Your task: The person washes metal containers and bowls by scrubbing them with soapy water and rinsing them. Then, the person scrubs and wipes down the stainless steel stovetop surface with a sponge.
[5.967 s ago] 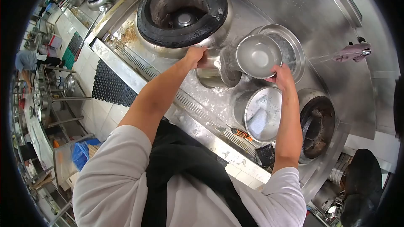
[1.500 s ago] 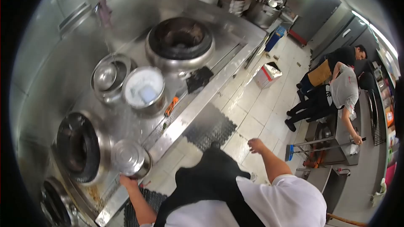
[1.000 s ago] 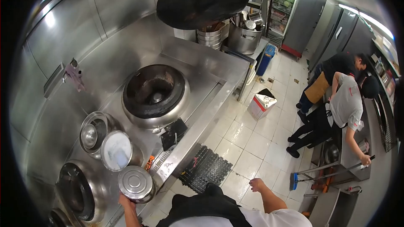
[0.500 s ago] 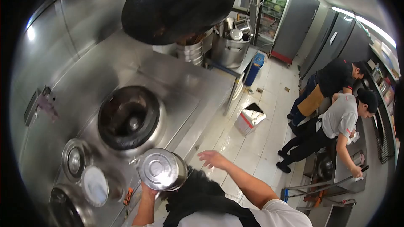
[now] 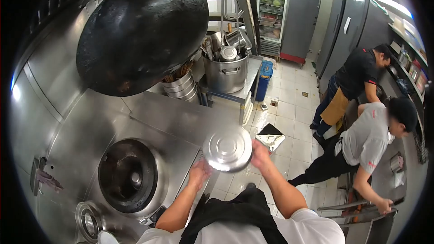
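A round metal pot [image 5: 227, 148], its flat ringed face toward me, is held up in front of my apron. My right hand [image 5: 261, 154] grips its right side, the fingers partly hidden by the rim. Just below and left of the pot, my left hand [image 5: 199, 175] has its fingers apart, and it does not appear to hold anything. A dark burner ring [image 5: 108, 176] lies on the steel stove to the left.
A large black wok [image 5: 144, 31] hangs at the upper left. Behind are a utensil pot [image 5: 226, 76], steamers [image 5: 181, 89] and a blue bin [image 5: 263, 81]. A foil-topped box [image 5: 271, 141] is on the floor. Two co-workers [image 5: 350, 81] [image 5: 368, 135] stand at the right counter.
The pot has moved right and away from the stove, up in front of me. My right hand has reached it and taken its side; my left hand has come off it. The view has turned right.
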Tool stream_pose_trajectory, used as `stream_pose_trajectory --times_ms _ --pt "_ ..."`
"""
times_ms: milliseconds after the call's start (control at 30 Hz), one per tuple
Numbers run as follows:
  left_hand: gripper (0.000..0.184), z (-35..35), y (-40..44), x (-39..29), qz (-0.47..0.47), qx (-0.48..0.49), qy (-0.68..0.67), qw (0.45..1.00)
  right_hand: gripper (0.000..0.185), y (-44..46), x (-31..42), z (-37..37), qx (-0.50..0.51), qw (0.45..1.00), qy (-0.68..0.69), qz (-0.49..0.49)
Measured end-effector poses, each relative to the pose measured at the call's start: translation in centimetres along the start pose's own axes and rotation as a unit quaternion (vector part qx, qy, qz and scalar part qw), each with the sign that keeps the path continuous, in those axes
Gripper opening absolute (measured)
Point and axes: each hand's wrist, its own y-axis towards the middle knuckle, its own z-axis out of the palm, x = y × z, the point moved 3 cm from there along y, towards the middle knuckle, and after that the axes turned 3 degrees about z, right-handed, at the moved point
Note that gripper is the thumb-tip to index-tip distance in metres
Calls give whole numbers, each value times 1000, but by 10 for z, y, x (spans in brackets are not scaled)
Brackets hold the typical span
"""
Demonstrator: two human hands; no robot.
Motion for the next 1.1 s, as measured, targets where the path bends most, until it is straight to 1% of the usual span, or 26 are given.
stream_pose_trajectory --times_ms 33,67,100,133,200,233,267,300,367,400,433,467,500,533,600,667,700,733,800,833,933,1000,1033,1100 --pt "27 8 7 -5 11 -9 7 1000 31 27 21 -3 23 999 -6 -29" --pt "27 17 13 -12 23 -18 14 999 31 45 47 8 17 998 13 -64" --pt "27 23 19 -16 33 -29 22 999 32 56 76 25 23 997 20 -77" --pt "25 26 26 -18 30 -47 29 998 31 94 95 25 77 991 41 -101" --pt "22 25 32 -18 28 -89 43 995 31 165 140 43 134 979 61 -141" --pt "22 25 32 -18 24 -114 46 992 30 197 160 55 124 977 104 -140" --pt "21 25 33 -20 26 -140 48 989 30 203 187 83 91 981 109 -135" --pt "21 22 34 -24 28 -168 50 984 29 262 202 92 137 969 128 -159" --pt "21 14 29 -28 37 -214 33 976 27 287 237 145 177 958 183 -133" --pt "21 11 26 -28 40 -236 23 971 24 302 249 169 116 961 210 -137" --pt "21 8 24 -28 40 -251 19 967 22 339 258 185 103 958 232 -131" --pt "22 6 21 -26 40 -267 13 963 25 346 266 206 62 954 254 -150" --pt "22 5 18 -26 41 -282 7 959 29 376 270 225 99 937 327 -70" --pt "22 9 14 -28 46 -299 0 953 32 386 275 243 68 946 304 -89" --pt "22 18 8 -32 58 -331 -17 942 34 379 287 271 -3 955 271 -121" --pt "23 17 5 -27 63 -357 -21 932 35 407 290 287 -33 963 245 -105" --pt "24 16 3 -24 65 -369 -24 927 36 415 290 294 -8 960 264 -95" --pt "23 16 1 -22 69 -374 -30 924 36 422 289 298 -17 962 252 -108" --pt "22 18 -3 -18 76 -381 -44 920 37 448 285 305 66 946 310 -72" --pt "22 15 -5 -14 80 -392 -50 915 38 459 282 302 32 958 282 -49" --pt "22 16 -10 -12 91 -417 -76 901 37 481 268 285 15 982 180 -63" --pt "22 13 -10 -7 103 -415 -81 900 37 508 260 266 -34 985 157 -60" --pt "22 12 -8 -4 99 -410 -86 903 37 520 263 257 -22 992 121 -33" --pt "21 14 -2 -2 88 -417 -84 901 47 509 270 235 58 996 16 -60"
